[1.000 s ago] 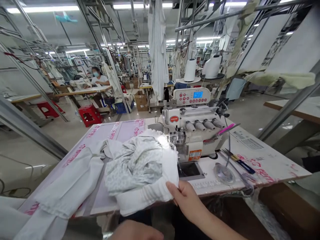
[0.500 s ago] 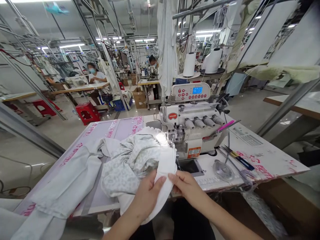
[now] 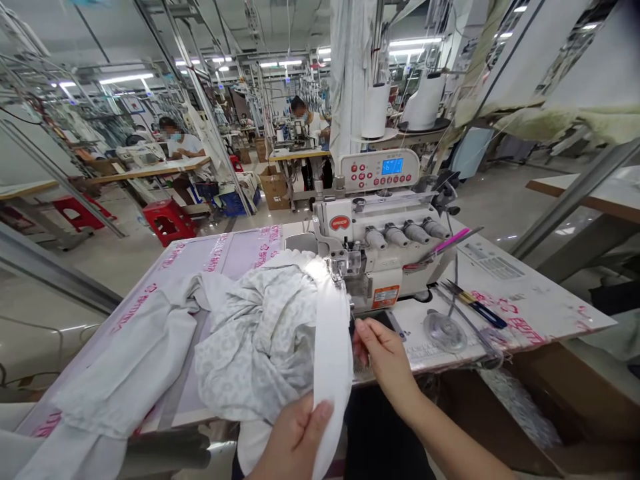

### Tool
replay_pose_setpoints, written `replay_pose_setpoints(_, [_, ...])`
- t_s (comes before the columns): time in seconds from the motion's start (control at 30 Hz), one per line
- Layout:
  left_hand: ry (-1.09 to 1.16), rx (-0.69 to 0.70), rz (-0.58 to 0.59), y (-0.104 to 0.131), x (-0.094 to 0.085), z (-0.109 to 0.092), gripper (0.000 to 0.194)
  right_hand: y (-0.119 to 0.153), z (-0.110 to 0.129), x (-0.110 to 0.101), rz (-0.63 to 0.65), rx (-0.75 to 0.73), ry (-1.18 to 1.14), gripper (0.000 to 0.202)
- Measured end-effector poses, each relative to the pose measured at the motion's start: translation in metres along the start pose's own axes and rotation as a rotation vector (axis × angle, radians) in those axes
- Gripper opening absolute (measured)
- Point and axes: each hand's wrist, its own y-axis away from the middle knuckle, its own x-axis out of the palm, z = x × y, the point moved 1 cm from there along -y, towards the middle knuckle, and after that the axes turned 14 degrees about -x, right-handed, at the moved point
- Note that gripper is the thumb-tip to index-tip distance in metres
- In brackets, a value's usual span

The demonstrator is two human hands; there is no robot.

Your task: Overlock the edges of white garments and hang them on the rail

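A white sewing machine (image 3: 383,233) stands on the table, its lamp shining on the needle area. Pale patterned fabric (image 3: 255,320) lies bunched to its left, and a white band (image 3: 331,340) along its edge runs from under the machine's head toward me. My left hand (image 3: 300,433) is closed on the lower part of that band, thumb on top. Right of the band, by the machine's front, my right hand (image 3: 377,343) has thumb and forefinger pinched together; whatever lies between them is too small to make out.
Black-handled snips (image 3: 475,308) and a clear round dish (image 3: 445,331) lie right of the machine. Thread cones (image 3: 375,113) stand behind it. A grey-white cloth (image 3: 130,353) trails off the table's left side. Two people sit at machines farther back.
My left hand has slid down the band toward me. My right hand has let go of the band and moved up and right, beside the machine. The band now hangs straighter.
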Motion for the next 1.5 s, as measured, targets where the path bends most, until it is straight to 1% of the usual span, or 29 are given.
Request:
replay_pose_setpoints(0.03, [0.008,0.006,0.004,-0.002,0.003,0.002,0.030,0.003,0.002,0.001,0.069,0.011,0.002,0.035])
replay_pose_setpoints(0.1, [0.036,0.011,0.006,-0.006,0.007,0.003,0.030,0.011,0.007,0.005,0.253,0.041,0.036,0.033])
replay_pose_setpoints(0.17, [0.062,0.004,0.042,-0.006,0.007,-0.001,0.029,0.021,0.011,0.011,0.416,0.097,0.077,0.035])
replay_pose_setpoints(0.2, [0.062,-0.002,0.075,-0.006,0.005,-0.005,0.029,0.025,0.012,0.013,0.457,0.120,0.085,0.038])
replay_pose_setpoints(0.27, [-0.007,0.010,0.115,-0.006,-0.006,-0.015,0.029,0.031,0.012,0.015,0.457,0.135,0.070,0.041])
replay_pose_setpoints(0.3, [-0.077,0.048,0.067,-0.006,-0.015,-0.021,0.028,0.032,0.013,0.016,0.444,0.126,0.060,0.041])
replay_pose_setpoints(0.33, [-0.166,0.111,-0.057,-0.008,-0.026,-0.026,0.023,0.033,0.013,0.016,0.434,0.114,0.053,0.041])
replay_pose_setpoints(0.37, [-0.269,0.183,-0.246,-0.012,-0.038,-0.030,0.021,0.033,0.013,0.016,0.424,0.106,0.050,0.041])
replay_pose_setpoints(0.4, [-0.380,0.244,-0.458,-0.015,-0.050,-0.032,0.026,0.034,0.013,0.016,0.417,0.109,0.046,0.041])
replay_pose_setpoints(0.43, [-0.497,0.278,-0.638,-0.020,-0.060,-0.033,0.035,0.035,0.013,0.016,0.418,0.118,0.042,0.041])
replay_pose_setpoints(0.47, [-0.616,0.281,-0.749,-0.025,-0.069,-0.031,0.038,0.036,0.013,0.016,0.417,0.129,0.037,0.041])
replay_pose_setpoints(0.5, [-0.730,0.258,-0.781,-0.031,-0.076,-0.029,0.034,0.038,0.013,0.017,0.412,0.141,0.031,0.040])
replay_pose_setpoints(0.57, [-0.888,0.209,-0.723,-0.038,-0.084,-0.025,0.014,0.041,0.011,0.018,0.404,0.159,0.023,0.040])
replay_pose_setpoints(0.6, [-0.921,0.204,-0.704,-0.040,-0.086,-0.024,0.012,0.041,0.010,0.018,0.401,0.160,0.023,0.040])
replay_pose_setpoints(0.63, [-0.930,0.209,-0.716,-0.040,-0.088,-0.025,0.011,0.041,0.009,0.018,0.397,0.156,0.024,0.039])
replay_pose_setpoints(0.7, [-0.918,0.239,-0.780,-0.037,-0.091,-0.029,0.007,0.038,0.009,0.017,0.399,0.147,0.031,0.039])
replay_pose_setpoints(0.83, [-0.913,0.286,-0.840,-0.037,-0.097,-0.041,0.010,0.027,0.011,0.015,0.424,0.135,0.045,0.040])
replay_pose_setpoints(0.97, [-0.928,0.307,-0.860,-0.048,-0.106,-0.048,0.015,0.014,0.009,0.013,0.412,0.132,0.038,0.041])
replay_pose_setpoints(1.03, [-0.903,0.335,-0.915,-0.051,-0.104,-0.051,0.021,0.007,0.007,0.012,0.403,0.139,0.022,0.041])
replay_pose_setpoints(1.1, [-0.825,0.407,-0.994,-0.049,-0.094,-0.053,0.029,0.001,0.005,0.011,0.392,0.131,0.015,0.039])
replay_pose_setpoints(1.13, [-0.778,0.443,-0.978,-0.046,-0.086,-0.052,0.031,-0.002,0.005,0.011,0.391,0.120,0.013,0.039])
replay_pose_setpoints(1.17, [-0.725,0.452,-0.905,-0.043,-0.075,-0.051,0.031,-0.005,0.004,0.010,0.391,0.107,0.014,0.039])
replay_pose_setpoints(1.2, [-0.672,0.423,-0.774,-0.040,-0.064,-0.050,0.028,-0.008,0.003,0.009,0.396,0.097,0.010,0.039])
replay_pose_setpoints(1.27, [-0.557,0.284,-0.474,-0.030,-0.043,-0.046,0.017,-0.013,0.001,0.008,0.394,0.103,-0.021,0.039])
replay_pose_setpoints(1.3, [-0.518,0.220,-0.375,-0.024,-0.035,-0.045,0.015,-0.015,0.000,0.008,0.386,0.117,-0.045,0.039])
replay_pose_setpoints(1.33, [-0.500,0.185,-0.318,-0.016,-0.029,-0.045,0.018,-0.015,-0.001,0.008,0.372,0.137,-0.074,0.038])
replay_pose_setpoints(1.4, [-0.482,0.175,-0.197,0.003,-0.023,-0.046,0.027,-0.010,-0.003,0.007,0.344,0.177,-0.136,0.038])
replay_pose_setpoints(1.47, [-0.382,0.138,-0.037,0.026,-0.020,-0.045,0.030,0.008,0.001,0.008,0.358,0.216,-0.197,0.038])
replay_pose_setpoints(1.5, [-0.305,0.101,0.024,0.037,-0.019,-0.042,0.030,0.021,0.004,0.008,0.399,0.241,-0.246,0.038])
